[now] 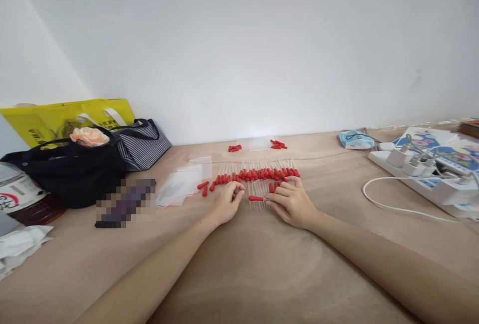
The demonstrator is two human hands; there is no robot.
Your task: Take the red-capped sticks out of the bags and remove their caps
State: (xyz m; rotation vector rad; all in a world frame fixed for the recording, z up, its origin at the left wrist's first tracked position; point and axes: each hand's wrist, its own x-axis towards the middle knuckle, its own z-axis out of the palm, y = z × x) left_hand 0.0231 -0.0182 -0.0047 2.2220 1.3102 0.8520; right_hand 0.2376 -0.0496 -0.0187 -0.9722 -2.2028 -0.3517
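Slim clear droppers with red rubber bulbs (258, 174) lie side by side in a long row across the table. My left hand (227, 201) rests just in front of the row's left part, fingers curled in, with nothing visible in them. At the right, my right hand (290, 202) pinches a dropper near its neck; its red bulb (256, 198) points left toward my left hand. The tube of this dropper is hidden by my fingers. Beneath it lie several clear glass tubes (256, 189) without bulbs. Loose red bulbs (203, 187) lie at the row's left end.
Farther back lie two small groups of red bulbs (235, 148) and clear tubes. Clear plastic bags (183, 182) and a pixelated dark object (127, 203) are left. Bags (71, 179) and a bottle (22, 194) stand farther left. A power strip (422, 184) with cables and a blue mask (355, 139) lie right.
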